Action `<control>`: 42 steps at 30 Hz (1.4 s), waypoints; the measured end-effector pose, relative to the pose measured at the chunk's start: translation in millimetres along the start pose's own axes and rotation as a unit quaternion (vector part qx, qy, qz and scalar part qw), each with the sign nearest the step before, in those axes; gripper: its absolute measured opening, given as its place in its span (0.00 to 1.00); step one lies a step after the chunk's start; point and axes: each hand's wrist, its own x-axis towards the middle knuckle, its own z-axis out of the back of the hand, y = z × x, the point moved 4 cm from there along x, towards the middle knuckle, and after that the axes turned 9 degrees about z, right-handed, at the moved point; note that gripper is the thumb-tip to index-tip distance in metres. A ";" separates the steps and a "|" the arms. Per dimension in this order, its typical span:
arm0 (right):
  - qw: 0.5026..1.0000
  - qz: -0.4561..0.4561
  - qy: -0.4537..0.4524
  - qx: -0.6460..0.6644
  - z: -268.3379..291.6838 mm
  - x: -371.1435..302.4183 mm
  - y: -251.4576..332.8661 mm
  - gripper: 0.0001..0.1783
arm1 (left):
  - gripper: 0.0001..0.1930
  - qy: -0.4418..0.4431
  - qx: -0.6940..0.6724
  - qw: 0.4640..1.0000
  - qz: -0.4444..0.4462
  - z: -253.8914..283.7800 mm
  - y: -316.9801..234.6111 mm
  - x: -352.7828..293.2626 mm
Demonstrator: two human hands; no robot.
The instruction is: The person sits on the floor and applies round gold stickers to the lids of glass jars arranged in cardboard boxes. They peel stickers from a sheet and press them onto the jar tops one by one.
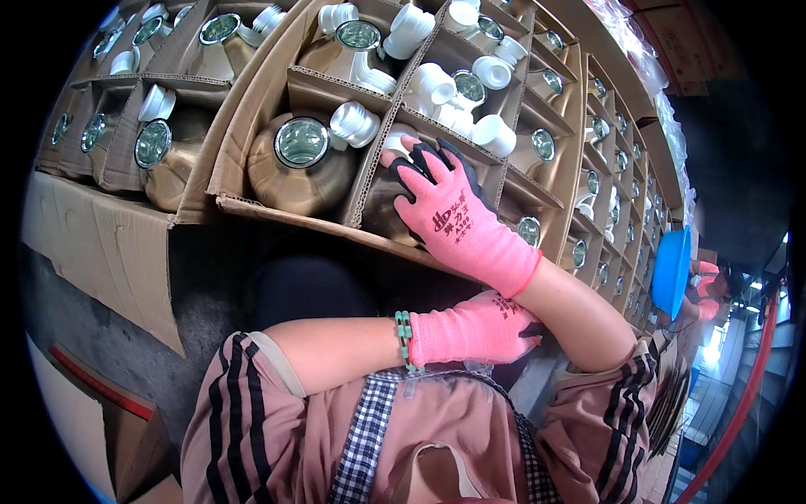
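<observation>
My right hand (453, 202), in a pink glove with dark palm and finger coating, reaches into a front compartment of the cardboard box (290, 217). Its fingers curl at a white plastic threaded cap (401, 137), above a bronze flask mostly hidden beneath the hand. Just left of it stands a bronze flask (294, 181) with a shiny silver-rimmed mouth, a second white threaded cap (354, 124) beside its neck. My left hand (474, 330), also gloved in pink, lies across my body under the right forearm. Its dark fingertips are largely hidden.
Cardboard dividers separate several flasks and loose white caps (494, 134). Another box of flasks (168, 155) adjoins on the left, its flap (109, 252) folded outward. More boxes run along the right, near a blue basin (672, 273). Another person with pink gloves (707, 290) is at far right.
</observation>
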 end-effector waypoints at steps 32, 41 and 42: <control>0.934 -0.294 -0.184 0.090 106.4 -129.9 12.4 0.11 | 0.07 -0.268 -0.297 0.915 0.056 48.9 3.9 -3.6; 0.956 -0.202 -0.205 -0.062 109.3 -113.9 15.8 0.13 | 0.08 -0.247 -0.411 0.875 0.061 55.5 -1.2 -8.1; 0.956 -0.202 -0.203 -0.062 108.4 -113.6 14.9 0.13 | 0.08 -0.248 -0.426 0.868 0.057 54.6 -3.3 -8.0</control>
